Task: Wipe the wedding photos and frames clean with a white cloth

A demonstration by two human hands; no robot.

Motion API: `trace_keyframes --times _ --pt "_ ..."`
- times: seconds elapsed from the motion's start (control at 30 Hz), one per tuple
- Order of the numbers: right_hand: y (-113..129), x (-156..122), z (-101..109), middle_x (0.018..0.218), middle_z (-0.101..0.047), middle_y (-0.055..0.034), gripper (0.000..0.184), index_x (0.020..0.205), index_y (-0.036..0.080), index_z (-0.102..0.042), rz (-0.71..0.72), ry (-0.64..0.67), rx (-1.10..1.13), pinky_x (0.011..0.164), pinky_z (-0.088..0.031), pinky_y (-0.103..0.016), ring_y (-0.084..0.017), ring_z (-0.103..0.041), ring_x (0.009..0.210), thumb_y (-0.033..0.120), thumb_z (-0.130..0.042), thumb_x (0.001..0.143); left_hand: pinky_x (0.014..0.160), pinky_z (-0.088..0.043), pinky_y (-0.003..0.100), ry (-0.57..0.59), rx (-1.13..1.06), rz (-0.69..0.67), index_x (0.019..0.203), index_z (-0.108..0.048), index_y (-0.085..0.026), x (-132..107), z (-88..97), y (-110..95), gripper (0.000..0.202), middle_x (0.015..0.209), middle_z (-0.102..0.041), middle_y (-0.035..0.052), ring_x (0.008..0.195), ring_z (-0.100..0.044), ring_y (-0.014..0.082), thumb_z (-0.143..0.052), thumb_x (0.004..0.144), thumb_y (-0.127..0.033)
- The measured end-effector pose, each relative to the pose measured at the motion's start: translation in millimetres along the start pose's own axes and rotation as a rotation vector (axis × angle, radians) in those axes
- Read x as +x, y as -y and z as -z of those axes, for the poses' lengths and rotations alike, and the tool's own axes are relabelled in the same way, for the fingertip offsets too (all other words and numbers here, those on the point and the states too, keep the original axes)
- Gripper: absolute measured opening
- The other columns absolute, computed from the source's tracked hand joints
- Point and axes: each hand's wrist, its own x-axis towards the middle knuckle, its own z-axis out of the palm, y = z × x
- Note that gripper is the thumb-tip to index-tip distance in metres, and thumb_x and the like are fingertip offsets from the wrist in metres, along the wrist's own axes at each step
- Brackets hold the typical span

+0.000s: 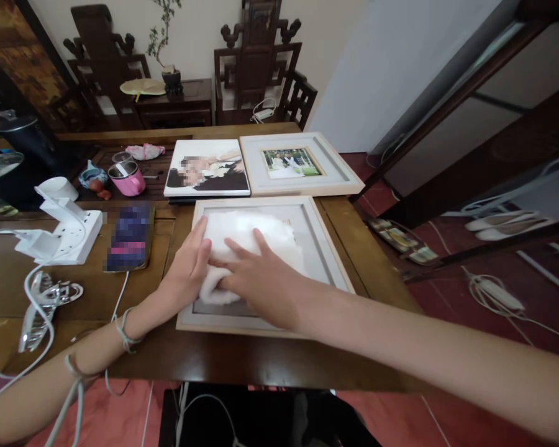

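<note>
A picture frame (pixel 333 251) with a pale wooden border and grey mount lies flat near the table's front edge. On its glass is a fluffy white cloth (pixel 279 239), bunched into a fold at the lower left. My right hand (pixel 261 273) presses down on the cloth, fingers spread and thumb tucked by the fold. Most of the picture underneath is hidden by cloth and hand. Against the frame's left side rests my left hand (pixel 189 264), its fingers stretched out and touching the border and the cloth's edge.
Behind lie a second framed photo (pixel 291 164) and a photo panel (pixel 209 167). To the left are a phone (pixel 129 239), a white power strip (pixel 77 233) with cables, a clear hair claw (pixel 44 304) and a pink mug (pixel 128 179). A dark wooden rack (pixel 428 161) stands right.
</note>
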Motion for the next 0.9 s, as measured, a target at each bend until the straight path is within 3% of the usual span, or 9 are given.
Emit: trace_keyframes --times 0.1,0.23,0.43,0.6,0.7,0.8,0.9 --pt "-7 7 1 0.157 -0.027 -0.0027 0.046 0.118 0.022 -0.066 -0.047 -0.037 -0.047 0.107 -0.013 -0.076 -0.042 -0.014 0.143 0.001 -0.054 0.078 0.119 -0.02 0.045 -0.002 0.009 0.001 0.146 -0.031 -0.005 1 -0.5 1 0.072 0.154 -0.03 0.0194 0.144 -0.027 0.0262 -0.02 0.097 -0.056" --pt "5 -5 -2 0.158 -0.023 -0.0046 0.054 0.123 0.021 -0.064 0.036 -0.004 0.022 0.107 -0.016 -0.074 -0.046 -0.014 0.141 0.003 -0.06 0.073 0.119 -0.022 0.045 -0.01 0.013 0.008 0.145 -0.034 -0.008 1 0.5 2 0.066 0.153 -0.034 0.0174 0.143 -0.03 0.0255 -0.021 0.098 -0.053" --pt "9 -38 -6 0.148 -0.044 -0.0011 0.063 0.117 0.03 -0.066 0.219 0.029 0.231 0.102 -0.015 -0.08 -0.043 -0.019 0.141 -0.003 -0.058 0.064 0.119 -0.024 0.045 0.002 0.094 -0.024 0.142 -0.04 -0.011 1 0.4 4 0.052 0.15 -0.039 0.0158 0.141 -0.034 0.0242 -0.028 0.1 -0.04" --pt "-15 -73 -17 0.145 -0.048 -0.0007 0.052 0.101 0.027 -0.072 0.122 0.048 0.309 0.104 -0.008 -0.078 -0.04 -0.021 0.141 -0.003 -0.054 0.062 0.118 -0.026 0.049 0.031 0.203 -0.09 0.136 -0.047 -0.007 2 -1.4 10 0.045 0.146 -0.045 0.0185 0.141 -0.035 0.0265 -0.037 0.097 -0.028" --pt "-39 -105 -31 0.142 -0.051 0.0044 0.053 0.095 0.031 -0.072 0.062 -0.016 0.333 0.112 -0.005 -0.068 -0.033 -0.028 0.14 -0.004 -0.049 0.063 0.117 -0.029 0.05 0.02 0.225 -0.132 0.129 -0.054 -0.007 2 -2.0 13 0.04 0.141 -0.051 0.0181 0.14 -0.036 0.0268 -0.04 0.095 -0.022" --pt "-69 -127 -36 0.143 -0.049 0.0082 0.057 0.095 0.035 -0.072 0.005 -0.086 0.383 0.117 -0.016 -0.053 -0.025 -0.031 0.139 -0.004 -0.039 0.069 0.115 -0.032 0.051 0.012 0.223 -0.144 0.125 -0.058 -0.004 2 -2.2 13 0.039 0.138 -0.054 0.0194 0.138 -0.038 0.0278 -0.042 0.093 -0.02" --pt "-91 -118 -27 0.141 -0.053 0.002 0.062 0.109 0.033 -0.07 -0.07 -0.176 0.387 0.11 -0.035 -0.05 -0.026 -0.041 0.135 -0.001 -0.036 0.07 0.112 -0.037 0.049 0.007 0.18 -0.171 0.12 -0.063 -0.007 2 -3.0 12 0.036 0.132 -0.059 0.0176 0.134 -0.045 0.0271 -0.043 0.092 -0.018"
